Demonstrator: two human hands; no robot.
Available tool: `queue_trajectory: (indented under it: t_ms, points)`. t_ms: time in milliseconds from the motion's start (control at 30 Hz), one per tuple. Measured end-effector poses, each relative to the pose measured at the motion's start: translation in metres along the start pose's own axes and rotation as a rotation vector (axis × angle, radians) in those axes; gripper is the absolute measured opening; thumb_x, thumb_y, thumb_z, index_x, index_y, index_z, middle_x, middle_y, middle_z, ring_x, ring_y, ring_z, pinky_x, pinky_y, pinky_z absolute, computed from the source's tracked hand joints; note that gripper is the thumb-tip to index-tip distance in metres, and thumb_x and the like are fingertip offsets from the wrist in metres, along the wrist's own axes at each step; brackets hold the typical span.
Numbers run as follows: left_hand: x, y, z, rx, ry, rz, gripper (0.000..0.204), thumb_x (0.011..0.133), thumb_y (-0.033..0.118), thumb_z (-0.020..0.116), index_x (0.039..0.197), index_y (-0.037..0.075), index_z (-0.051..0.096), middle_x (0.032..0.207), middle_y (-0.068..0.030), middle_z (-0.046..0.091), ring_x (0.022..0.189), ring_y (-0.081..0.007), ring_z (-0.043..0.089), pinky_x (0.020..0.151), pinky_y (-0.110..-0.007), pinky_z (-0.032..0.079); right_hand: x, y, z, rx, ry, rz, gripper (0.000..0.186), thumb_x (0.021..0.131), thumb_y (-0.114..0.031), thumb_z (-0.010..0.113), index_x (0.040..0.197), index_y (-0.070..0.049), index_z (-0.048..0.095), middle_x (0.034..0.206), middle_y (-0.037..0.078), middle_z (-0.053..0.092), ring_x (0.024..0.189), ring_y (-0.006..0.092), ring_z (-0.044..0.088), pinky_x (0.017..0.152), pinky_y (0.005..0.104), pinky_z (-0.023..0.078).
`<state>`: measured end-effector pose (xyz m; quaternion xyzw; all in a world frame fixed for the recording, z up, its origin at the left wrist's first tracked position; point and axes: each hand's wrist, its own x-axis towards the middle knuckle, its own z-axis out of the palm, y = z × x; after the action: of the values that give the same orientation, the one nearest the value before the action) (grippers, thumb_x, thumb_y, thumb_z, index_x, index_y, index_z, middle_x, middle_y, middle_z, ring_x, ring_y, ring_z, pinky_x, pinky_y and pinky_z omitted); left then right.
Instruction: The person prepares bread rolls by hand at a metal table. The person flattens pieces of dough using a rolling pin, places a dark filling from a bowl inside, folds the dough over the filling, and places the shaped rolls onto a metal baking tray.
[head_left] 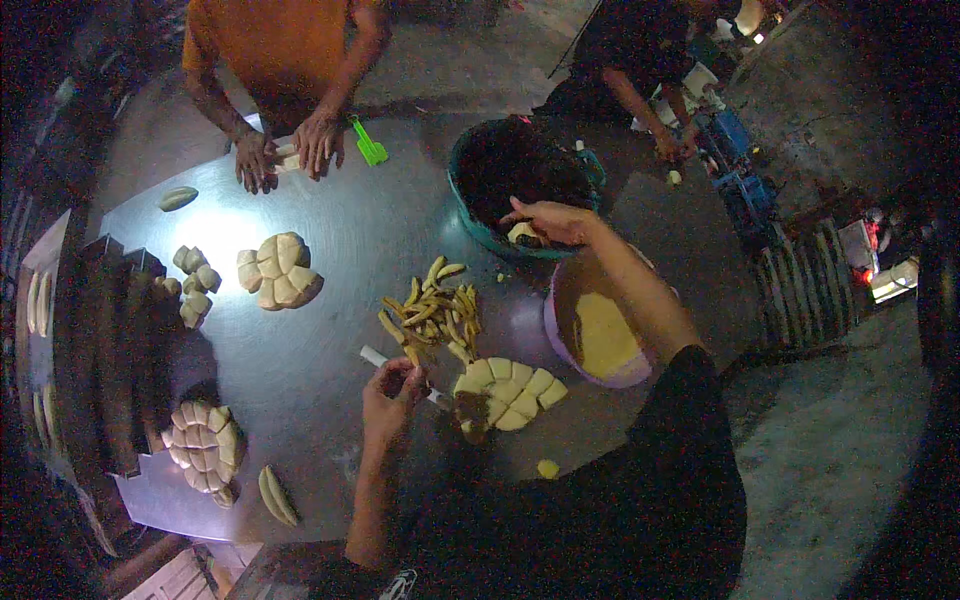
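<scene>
My left hand (388,398) is closed in a pinch on a thin yellow-brown strip (413,355), which looks like sliced banana. Right beside it lies a heap of similar strips (430,315). A white rod (373,355) runs partly behind that hand. Over the near rim of a teal tub (460,200), filled with a dark crumbly mass (510,165), my right hand (555,222) is closed around a pale piece of dough (524,235); some of its fingers are hidden. Cut dough pieces (512,385), smeared brown at one side, sit to the right of my left hand.
A pink-purple bowl (553,325) holds yellow filling under my right forearm. More cut dough (280,270) (203,445) and shaped rolls (277,495) lie on the metal table (330,430). Across it, a person's hands (295,155) press dough near a green scraper (370,148); another person works far right.
</scene>
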<state>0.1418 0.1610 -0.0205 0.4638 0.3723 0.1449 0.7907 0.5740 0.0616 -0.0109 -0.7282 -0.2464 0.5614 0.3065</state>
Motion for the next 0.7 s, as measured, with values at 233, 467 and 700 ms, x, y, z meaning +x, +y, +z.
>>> queue_trajectory:
  t_ms: [233, 467, 700]
  points:
    - [-0.063, 0.059, 0.024, 0.200, -0.019, 0.414, 0.018, 0.089, 0.008, 0.070, 0.103, -0.002, 0.065, 0.092, -0.0049, 0.068, 0.084, -0.0129, 0.064, 0.077, -0.028, 0.051, -0.125, -0.060, 0.097, 0.420, -0.019, -0.404, 0.043, 0.100, -0.032, 0.051, 0.135, -0.007, 0.051, 0.110, 0.007, 0.065, 0.097, 0.0162, 0.065, 0.082, 0.0336, 0.055]
    - [-0.141, 0.105, 0.053, 0.727, -0.138, 1.018, 0.012, 0.080, 0.003, 0.075, 0.091, 0.005, 0.073, 0.089, -0.0110, 0.071, 0.081, -0.0178, 0.070, 0.072, -0.030, 0.055, -0.266, -0.066, 0.240, 0.526, -0.048, -0.481, 0.045, 0.097, -0.011, 0.050, 0.140, -0.004, 0.039, 0.112, 0.011, 0.064, 0.095, 0.0181, 0.067, 0.081, 0.0320, 0.056]
    - [-0.187, 0.059, 0.046, 0.234, -0.114, 0.585, 0.042, 0.097, 0.038, 0.054, 0.119, 0.003, 0.062, 0.110, -0.0129, 0.064, 0.104, -0.0250, 0.063, 0.087, -0.038, 0.050, -0.277, 0.012, 0.274, 0.488, -0.066, -0.608, 0.040, 0.100, -0.021, 0.051, 0.138, -0.010, 0.045, 0.116, 0.013, 0.065, 0.100, 0.0211, 0.066, 0.083, 0.0353, 0.055]
